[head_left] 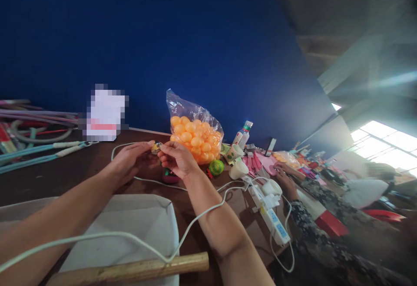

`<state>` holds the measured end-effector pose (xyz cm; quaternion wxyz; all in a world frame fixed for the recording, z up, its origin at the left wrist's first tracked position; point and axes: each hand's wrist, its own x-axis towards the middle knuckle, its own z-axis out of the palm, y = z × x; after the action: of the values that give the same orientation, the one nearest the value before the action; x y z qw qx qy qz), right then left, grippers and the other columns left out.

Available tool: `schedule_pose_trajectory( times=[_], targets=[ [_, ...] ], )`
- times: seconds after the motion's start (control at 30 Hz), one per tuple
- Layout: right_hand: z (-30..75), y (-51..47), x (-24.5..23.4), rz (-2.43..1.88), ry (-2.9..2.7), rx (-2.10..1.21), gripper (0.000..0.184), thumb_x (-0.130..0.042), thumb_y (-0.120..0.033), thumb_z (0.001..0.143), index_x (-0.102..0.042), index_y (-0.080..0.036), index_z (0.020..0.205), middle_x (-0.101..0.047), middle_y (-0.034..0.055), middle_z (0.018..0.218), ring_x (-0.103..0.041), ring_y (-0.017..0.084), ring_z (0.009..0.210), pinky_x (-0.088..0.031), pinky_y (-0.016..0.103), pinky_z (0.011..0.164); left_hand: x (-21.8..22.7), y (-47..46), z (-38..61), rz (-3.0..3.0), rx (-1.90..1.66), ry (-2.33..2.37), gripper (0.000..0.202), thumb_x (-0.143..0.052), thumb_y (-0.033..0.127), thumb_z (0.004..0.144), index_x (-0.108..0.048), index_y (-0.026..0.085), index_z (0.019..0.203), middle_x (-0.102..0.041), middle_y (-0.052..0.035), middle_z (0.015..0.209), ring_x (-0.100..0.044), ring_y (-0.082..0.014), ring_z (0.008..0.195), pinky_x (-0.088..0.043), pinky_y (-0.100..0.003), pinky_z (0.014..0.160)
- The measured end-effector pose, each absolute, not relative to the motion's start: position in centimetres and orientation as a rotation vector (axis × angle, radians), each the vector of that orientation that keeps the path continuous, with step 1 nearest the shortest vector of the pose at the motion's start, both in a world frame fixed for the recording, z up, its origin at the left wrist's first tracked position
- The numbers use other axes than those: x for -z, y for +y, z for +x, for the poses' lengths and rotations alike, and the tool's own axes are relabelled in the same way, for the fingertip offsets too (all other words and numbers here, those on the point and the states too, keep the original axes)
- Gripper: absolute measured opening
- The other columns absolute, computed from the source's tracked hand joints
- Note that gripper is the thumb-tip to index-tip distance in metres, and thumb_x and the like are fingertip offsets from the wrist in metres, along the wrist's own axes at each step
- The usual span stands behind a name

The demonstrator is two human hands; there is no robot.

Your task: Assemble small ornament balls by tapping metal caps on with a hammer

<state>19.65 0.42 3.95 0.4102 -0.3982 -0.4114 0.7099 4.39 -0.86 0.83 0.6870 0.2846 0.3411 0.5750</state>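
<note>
Both hands meet over the table, pinching a small shiny, gold-coloured object whose kind I cannot make out. My left hand has its fingertips closed on it from the left. From the right, my right hand grips it between thumb and fingers. Just below the right hand sits a dark reddish container, partly covered by the fingers. Behind the hands stands a clear plastic bag full of orange balls. A green round object lies to its right.
A white cable crosses over my forearms. Near me are a white bin and a wooden stick. A power strip, tape roll and bottle lie right. A co-worker's hands work beyond, near pink pieces.
</note>
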Motion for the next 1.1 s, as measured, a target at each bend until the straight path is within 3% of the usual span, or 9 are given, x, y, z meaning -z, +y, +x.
schedule_pose_trajectory(
  times=[0.23,0.47,0.67,0.87,1.1],
  targets=[
    [19.7,0.5,-3.8,-1.001,-1.042,-1.788,0.023,-0.079,-0.025,0.074,-0.057,-0.017,0.076,-0.067,-0.0035,0.061,-0.058,0.005,0.045,-0.048,0.012,0.042,-0.5,-0.7,4.4,0.637,-1.290,0.769,0.010,-0.069,0.016,0.083,-0.072,0.007,0.082,-0.074,-0.0102,0.072,-0.070,-0.0171,0.062,-0.061,-0.027,0.061],
    [19.6,0.4,-3.7,-1.038,-1.131,-1.667,0.030,-0.081,-0.031,0.073,-0.056,-0.019,0.086,-0.066,-0.0046,0.062,-0.058,0.007,0.045,-0.047,0.014,0.040,-0.6,-0.6,4.4,0.614,-1.284,0.747,0.010,-0.071,0.018,0.082,-0.073,0.008,0.082,-0.075,-0.0100,0.074,-0.069,-0.0160,0.061,-0.061,-0.027,0.063],
    [19.1,-0.2,-3.0,-1.018,-1.390,-1.294,0.031,-0.074,-0.044,0.077,-0.060,-0.020,0.092,-0.065,-0.0047,0.066,-0.061,0.010,0.047,-0.051,0.019,0.044,-0.9,-0.6,4.4,0.603,-1.309,0.772,0.009,-0.069,0.016,0.082,-0.073,0.009,0.077,-0.074,-0.0101,0.073,-0.068,-0.0155,0.059,-0.061,-0.026,0.061],
    [19.0,-0.3,-1.3,-1.066,-1.611,-0.885,0.026,-0.065,-0.045,0.086,-0.063,-0.021,0.096,-0.068,-0.0002,0.076,-0.066,0.012,0.060,-0.056,0.025,0.060,-0.9,-0.5,4.5,0.570,-1.347,0.781,0.008,-0.067,0.014,0.082,-0.072,0.009,0.078,-0.074,-0.0087,0.071,-0.068,-0.0148,0.056,-0.061,-0.025,0.060],
    [19.0,-1.0,-2.8,-1.076,-1.544,-0.993,0.018,-0.067,-0.038,0.082,-0.062,-0.022,0.088,-0.064,-0.0026,0.066,-0.064,0.012,0.057,-0.052,0.022,0.054,-0.6,-0.4,4.1,0.583,-1.341,0.708,0.006,-0.070,0.016,0.079,-0.073,0.010,0.081,-0.077,-0.0106,0.080,-0.073,-0.0189,0.068,-0.062,-0.031,0.073]
  ],
)
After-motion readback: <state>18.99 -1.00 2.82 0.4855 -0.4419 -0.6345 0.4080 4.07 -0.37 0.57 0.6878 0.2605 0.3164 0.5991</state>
